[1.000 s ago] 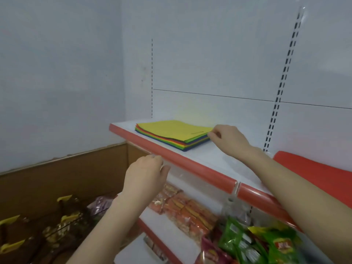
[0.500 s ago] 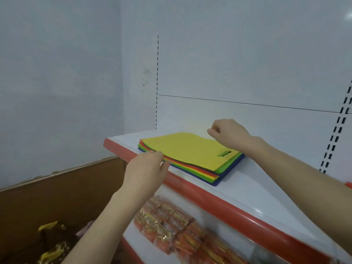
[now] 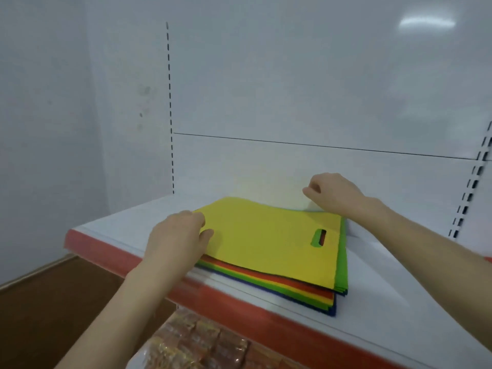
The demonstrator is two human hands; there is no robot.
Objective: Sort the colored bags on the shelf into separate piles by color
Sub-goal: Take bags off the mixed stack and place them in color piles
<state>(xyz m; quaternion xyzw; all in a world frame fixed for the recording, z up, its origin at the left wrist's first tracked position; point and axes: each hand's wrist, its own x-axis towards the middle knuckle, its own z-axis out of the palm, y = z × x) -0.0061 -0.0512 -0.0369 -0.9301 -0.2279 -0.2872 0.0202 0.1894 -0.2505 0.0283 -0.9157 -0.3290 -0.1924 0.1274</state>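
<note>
Since everything is in one stack of bags (image 3: 298, 292), no sorting has happened yet as far as I can tell. The stack sits on the white shelf (image 3: 399, 302), close to its red front lip (image 3: 106, 251), with green, orange, yellow and dark blue edges fanning out along the near and right sides.

The yellow bag (image 3: 266, 235) is on top. Its long axis runs left to right, with the handle slot (image 3: 318, 237) at the right end.

The left hand (image 3: 178, 235) is at the bag's left short end. Its fingers are curled over that edge and the thumb lies on the top face, so it looks like it's pinching just the yellow one.

The right hand (image 3: 335, 193) is at the far right corner of the stack with its fingers curled in. I honestly can't tell if it has hold of an edge or is just resting there.

So the left hand is the one properly on the bag, and the bag stretches away from it to the right. My guess is the next move is peeling the yellow off from the left end and setting it on the bare shelf to the right.

Some orange snack packs (image 3: 202, 342) sit on the shelf below.
</note>
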